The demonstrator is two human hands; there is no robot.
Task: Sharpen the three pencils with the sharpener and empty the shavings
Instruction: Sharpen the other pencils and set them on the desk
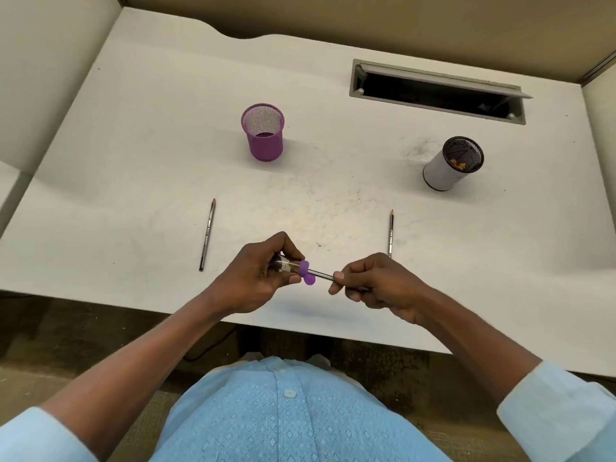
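Your left hand is closed around the sharpener, w/ fingers curled over its clear barrel and thumb pressed under it near the purple cap. The cap end points toward your right hand, and a small purple flap hangs off it just below. Your right hand is pinched shut on the held pencil: thumb and forefinger clamp the shaft just beside the sharpener, the rest of the shaft runs back under your curled fingers. The pencil's tip end sits inside the cap opening, so can't tell how sharp it is. Both hands hover over the near edge of the desk.

Relative to the sharpener: the left pencil lies flat on the desk to its left, well apart, tip pointing away from you. The right pencil lies to its right, tip also away, its near end hidden just behind your right knuckles. The purple mesh cup stands upright beyond it, slightly left. The white-sided cup stands far right and beyond, w/ a few orange-brown shavings visible inside on its dark mesh.
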